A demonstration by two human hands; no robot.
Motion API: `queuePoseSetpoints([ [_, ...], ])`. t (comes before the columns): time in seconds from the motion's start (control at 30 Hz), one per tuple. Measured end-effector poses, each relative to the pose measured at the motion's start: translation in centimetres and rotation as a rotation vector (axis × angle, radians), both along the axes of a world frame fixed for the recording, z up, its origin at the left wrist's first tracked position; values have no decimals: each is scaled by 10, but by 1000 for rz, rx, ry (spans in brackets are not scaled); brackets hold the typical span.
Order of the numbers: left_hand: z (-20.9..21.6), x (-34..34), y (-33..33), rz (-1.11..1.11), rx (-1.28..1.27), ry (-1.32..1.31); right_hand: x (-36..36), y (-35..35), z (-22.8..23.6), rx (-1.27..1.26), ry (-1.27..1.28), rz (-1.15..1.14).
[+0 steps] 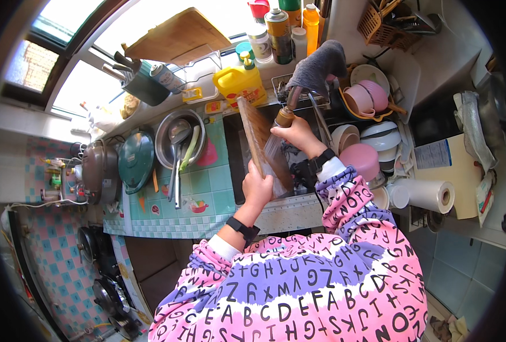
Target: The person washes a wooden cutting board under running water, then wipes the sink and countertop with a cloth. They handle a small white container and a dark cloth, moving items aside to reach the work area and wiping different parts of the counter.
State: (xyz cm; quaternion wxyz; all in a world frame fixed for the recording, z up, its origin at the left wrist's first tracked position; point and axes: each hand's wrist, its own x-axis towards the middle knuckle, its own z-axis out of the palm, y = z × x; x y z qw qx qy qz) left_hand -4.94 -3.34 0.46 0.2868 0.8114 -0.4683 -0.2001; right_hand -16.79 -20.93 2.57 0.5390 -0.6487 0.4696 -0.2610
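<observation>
My left hand (pixel 257 189) is closed on the near edge of a wooden cutting board (pixel 253 135), which stands tilted on its side over the sink (pixel 234 162). With its fingers wrapped round the brass-coloured end of the faucet (pixel 285 118), my right hand (pixel 299 138) holds the spout beside the board. Water (pixel 273 147) seems to spray from it onto the board's right face. A dark grey cloth (pixel 324 64) covers the upper part of the faucet. The bottom of the sink is partly hidden by the board and my hands.
Left of the sink, a steel bowl (pixel 163 149) holds a ladle and a green vegetable on a tiled-pattern mat. A yellow jug (pixel 240 85) stands behind. Pink bowls (pixel 360 161) and other dishes crowd the right side. Another wooden board (pixel 176 37) leans by the window.
</observation>
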Motion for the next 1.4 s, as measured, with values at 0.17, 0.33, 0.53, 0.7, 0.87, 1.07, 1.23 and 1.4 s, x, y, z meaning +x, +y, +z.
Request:
queuePoseSetpoints([
  [0.17, 2, -2, -2, 6, 9, 4, -4, -1, 0, -36, 11, 14],
  [0.33, 1, -5, -3, 3, -6, 8, -4, -4, -1, -207, 134, -50],
  [0.53, -6, -1, 0, 14, -28, -1, 0, -1, 3, -6, 59, 12],
  [0.7, -8, 1, 0, 3, -57, 36, 1, 3, 12, 257, -86, 50],
  [0.87, -4, -3, -1, 3, -39, 31, 1, 2, 9, 289, -113, 65],
  [1.07, 0, -8, -4, 1, -19, 13, 14, -4, -23, -90, -129, -98],
  [1.23, 0, -6, -2, 9, -38, -14, 27, -17, -41, -365, -26, -249],
  [1.4, 0, -3, -6, 16, -22, -24, 10, -10, -48, -264, -127, -116],
])
